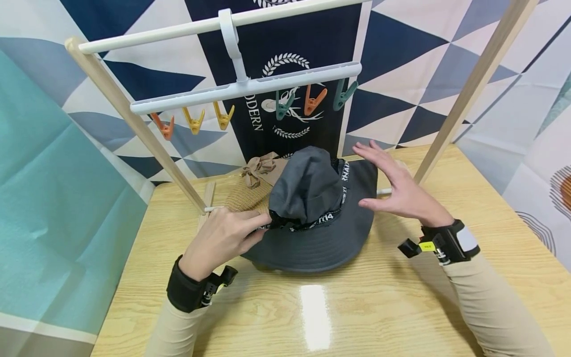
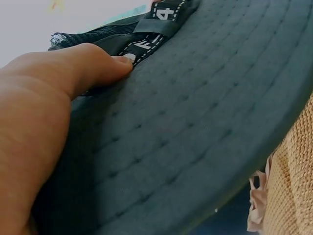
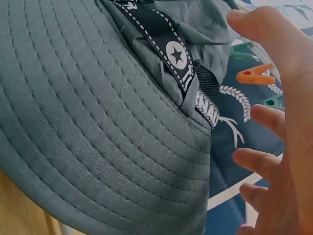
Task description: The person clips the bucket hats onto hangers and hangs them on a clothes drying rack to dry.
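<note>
A dark grey bucket hat [image 1: 308,198] with a black lettered band [image 1: 327,217] is held just over the table, its wide brim facing me. My left hand [image 1: 227,235] pinches it at the left, where crown meets brim. In the left wrist view the thumb [image 2: 105,66] presses on the brim beside the band; the other fingers are hidden. My right hand [image 1: 394,186] is spread beside the right edge of the brim, apart from it, as the right wrist view also shows. A woven straw hat [image 1: 250,193] with a beige bow [image 1: 258,168] lies behind, partly covered.
A wooden rack stands on the table [image 1: 267,317], its posts [image 1: 138,129] rising at both sides. From its top bar hangs a pale blue hanger [image 1: 250,88] with several coloured clips [image 1: 314,100]. A patterned cloth [image 1: 401,64] forms the backdrop.
</note>
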A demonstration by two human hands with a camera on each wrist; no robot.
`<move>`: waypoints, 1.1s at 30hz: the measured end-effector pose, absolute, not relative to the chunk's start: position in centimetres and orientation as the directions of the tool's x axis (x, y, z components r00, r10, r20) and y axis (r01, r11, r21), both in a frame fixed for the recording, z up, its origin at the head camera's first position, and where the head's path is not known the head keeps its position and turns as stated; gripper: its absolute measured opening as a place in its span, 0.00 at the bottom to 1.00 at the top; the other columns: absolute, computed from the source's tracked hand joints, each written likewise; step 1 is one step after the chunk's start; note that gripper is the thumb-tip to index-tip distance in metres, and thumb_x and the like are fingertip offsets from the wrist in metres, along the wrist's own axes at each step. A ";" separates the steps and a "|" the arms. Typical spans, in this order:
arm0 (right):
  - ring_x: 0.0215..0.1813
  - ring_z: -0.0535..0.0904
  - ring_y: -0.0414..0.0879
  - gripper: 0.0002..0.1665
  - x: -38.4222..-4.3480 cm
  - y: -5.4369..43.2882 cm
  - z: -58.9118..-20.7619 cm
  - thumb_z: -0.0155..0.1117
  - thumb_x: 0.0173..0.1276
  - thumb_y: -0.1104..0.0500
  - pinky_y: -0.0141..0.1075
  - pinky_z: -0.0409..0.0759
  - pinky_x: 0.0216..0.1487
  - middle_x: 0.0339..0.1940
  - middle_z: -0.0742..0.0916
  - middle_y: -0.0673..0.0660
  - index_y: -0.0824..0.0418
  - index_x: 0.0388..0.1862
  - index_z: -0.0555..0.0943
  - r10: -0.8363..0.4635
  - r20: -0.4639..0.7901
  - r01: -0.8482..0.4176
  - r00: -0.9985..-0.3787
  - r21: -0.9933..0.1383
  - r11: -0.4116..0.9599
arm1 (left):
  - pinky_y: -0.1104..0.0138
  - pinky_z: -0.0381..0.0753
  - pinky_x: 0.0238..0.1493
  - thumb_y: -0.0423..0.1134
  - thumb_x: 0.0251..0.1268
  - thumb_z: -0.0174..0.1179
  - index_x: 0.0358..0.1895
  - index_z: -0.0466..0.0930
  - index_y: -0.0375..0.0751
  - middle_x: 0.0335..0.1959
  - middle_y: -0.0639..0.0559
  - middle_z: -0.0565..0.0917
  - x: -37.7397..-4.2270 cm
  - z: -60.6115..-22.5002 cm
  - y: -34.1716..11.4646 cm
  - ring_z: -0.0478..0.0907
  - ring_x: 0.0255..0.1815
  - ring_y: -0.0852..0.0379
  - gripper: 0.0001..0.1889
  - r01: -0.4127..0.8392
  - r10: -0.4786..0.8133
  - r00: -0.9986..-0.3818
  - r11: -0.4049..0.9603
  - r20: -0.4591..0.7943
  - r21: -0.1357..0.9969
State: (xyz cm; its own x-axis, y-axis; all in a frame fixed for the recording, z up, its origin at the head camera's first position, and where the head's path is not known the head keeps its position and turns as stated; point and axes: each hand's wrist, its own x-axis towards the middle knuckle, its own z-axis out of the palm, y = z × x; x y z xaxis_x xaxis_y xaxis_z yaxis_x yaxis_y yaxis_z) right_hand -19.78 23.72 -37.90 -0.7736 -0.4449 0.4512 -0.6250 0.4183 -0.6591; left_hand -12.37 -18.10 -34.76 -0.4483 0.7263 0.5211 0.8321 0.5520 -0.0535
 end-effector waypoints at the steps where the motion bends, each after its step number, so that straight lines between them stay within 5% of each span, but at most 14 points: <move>1: 0.99 0.46 0.46 0.66 -19.7 23.7 -37.8 0.88 0.53 0.56 0.79 0.40 0.91 0.94 0.68 0.57 0.49 0.91 0.68 -0.441 0.461 -0.632 -0.770 -0.644 0.431 | 0.72 0.56 0.21 0.29 0.66 0.74 0.42 0.81 0.49 0.25 0.62 0.78 -12.3 -34.7 -18.0 0.53 0.17 0.67 0.12 0.827 0.727 -0.440 0.557 0.527 -0.079; 6: 0.99 0.48 0.46 0.68 -19.5 23.8 -37.2 0.92 0.49 0.53 0.75 0.38 0.93 0.93 0.71 0.50 0.46 0.90 0.70 -0.434 0.487 -0.652 -0.758 -0.594 0.471 | 0.70 0.56 0.19 0.28 0.68 0.71 0.42 0.80 0.49 0.24 0.61 0.73 -12.1 -34.8 -17.8 0.52 0.16 0.66 0.11 0.802 0.724 -0.412 0.576 0.554 -0.157; 12: 0.96 0.59 0.52 0.66 -19.3 23.7 -36.9 0.94 0.50 0.44 0.76 0.35 0.92 0.86 0.78 0.64 0.51 0.88 0.73 -0.421 0.539 -0.684 -0.729 -0.546 0.485 | 0.69 0.52 0.18 0.28 0.67 0.68 0.41 0.81 0.49 0.23 0.60 0.73 -12.3 -35.0 -17.9 0.50 0.15 0.65 0.10 0.759 0.711 -0.390 0.608 0.585 -0.232; 18: 0.65 0.76 0.35 0.56 -18.7 23.2 -36.2 0.92 0.43 0.59 0.72 0.42 0.94 0.60 0.87 0.67 0.62 0.77 0.82 -0.385 0.599 -0.699 -0.702 -0.480 0.530 | 0.68 0.53 0.17 0.27 0.65 0.71 0.43 0.84 0.47 0.22 0.57 0.74 -12.5 -35.1 -18.2 0.52 0.14 0.63 0.11 0.738 0.679 -0.383 0.632 0.627 -0.234; 20: 0.56 0.75 0.31 0.48 -18.3 23.0 -35.8 0.91 0.42 0.63 0.62 0.49 0.96 0.52 0.88 0.65 0.66 0.68 0.86 -0.370 0.618 -0.703 -0.694 -0.471 0.533 | 0.68 0.54 0.16 0.27 0.64 0.72 0.44 0.85 0.46 0.23 0.56 0.76 -12.5 -35.0 -18.3 0.55 0.13 0.62 0.11 0.737 0.664 -0.379 0.638 0.644 -0.224; 21: 0.53 0.75 0.30 0.44 -18.0 23.0 -35.6 0.91 0.42 0.65 0.53 0.60 0.95 0.49 0.89 0.64 0.67 0.63 0.87 -0.363 0.623 -0.702 -0.693 -0.469 0.535 | 0.68 0.54 0.16 0.27 0.64 0.71 0.44 0.86 0.46 0.23 0.56 0.77 -12.5 -34.9 -18.3 0.56 0.13 0.62 0.11 0.736 0.656 -0.379 0.642 0.653 -0.217; 24: 0.45 0.76 0.28 0.32 -17.2 22.8 -34.8 0.91 0.43 0.68 0.26 0.80 0.69 0.43 0.91 0.59 0.65 0.51 0.89 -0.351 0.628 -0.694 -0.695 -0.457 0.557 | 0.67 0.54 0.16 0.26 0.65 0.69 0.46 0.88 0.45 0.22 0.55 0.78 -12.4 -34.6 -18.4 0.56 0.13 0.62 0.11 0.730 0.627 -0.378 0.655 0.681 -0.197; 27: 0.37 0.77 0.30 0.27 -16.4 22.7 -34.4 0.92 0.46 0.70 0.20 0.73 0.39 0.38 0.92 0.53 0.61 0.46 0.89 -0.347 0.607 -0.673 -0.715 -0.465 0.575 | 0.66 0.53 0.15 0.26 0.66 0.67 0.48 0.90 0.44 0.21 0.55 0.76 -12.4 -34.3 -18.6 0.53 0.13 0.62 0.12 0.714 0.594 -0.374 0.674 0.712 -0.187; 33: 0.29 0.78 0.27 0.24 -15.3 22.2 -33.8 0.90 0.50 0.74 0.22 0.74 0.33 0.31 0.93 0.49 0.57 0.42 0.90 -0.326 0.586 -0.655 -0.742 -0.531 0.538 | 0.65 0.53 0.15 0.26 0.66 0.64 0.51 0.93 0.44 0.20 0.55 0.77 -12.2 -33.7 -19.0 0.56 0.13 0.62 0.16 0.689 0.523 -0.378 0.710 0.764 -0.146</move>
